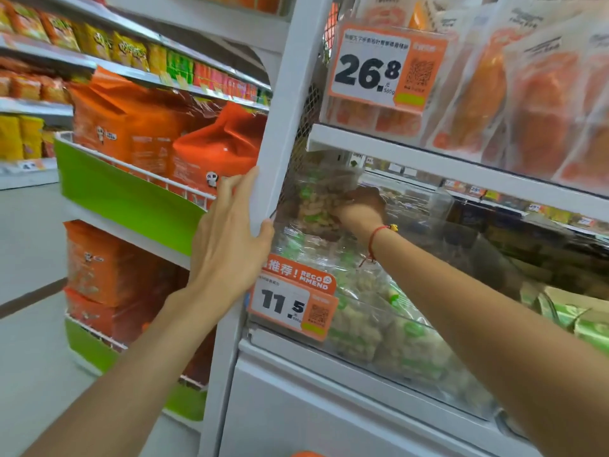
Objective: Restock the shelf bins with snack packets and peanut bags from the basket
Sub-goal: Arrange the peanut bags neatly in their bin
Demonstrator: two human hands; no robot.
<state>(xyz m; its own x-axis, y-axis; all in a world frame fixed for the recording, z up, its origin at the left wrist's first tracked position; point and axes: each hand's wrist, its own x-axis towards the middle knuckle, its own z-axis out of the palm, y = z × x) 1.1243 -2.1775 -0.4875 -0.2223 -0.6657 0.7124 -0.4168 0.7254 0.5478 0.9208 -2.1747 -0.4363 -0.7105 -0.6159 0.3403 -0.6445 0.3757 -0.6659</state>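
Note:
My right hand (357, 209) reaches deep into the clear-fronted shelf bin (379, 357) and grips a clear peanut bag (321, 196) with green markings, held upright at the bin's back left. More peanut bags (372, 321) lie piled in the bin below it. My left hand (230, 235) rests on the white shelf upright (283, 127), fingers straight along its left face and thumb across its front. The basket is out of view.
An orange price tag reading 11.5 (293, 301) hangs on the bin's front left. The shelf above (461, 166) holds orange packets and a 26.8 tag (379, 67). Left of the upright, wire racks with green fronts (125, 192) carry large orange bags.

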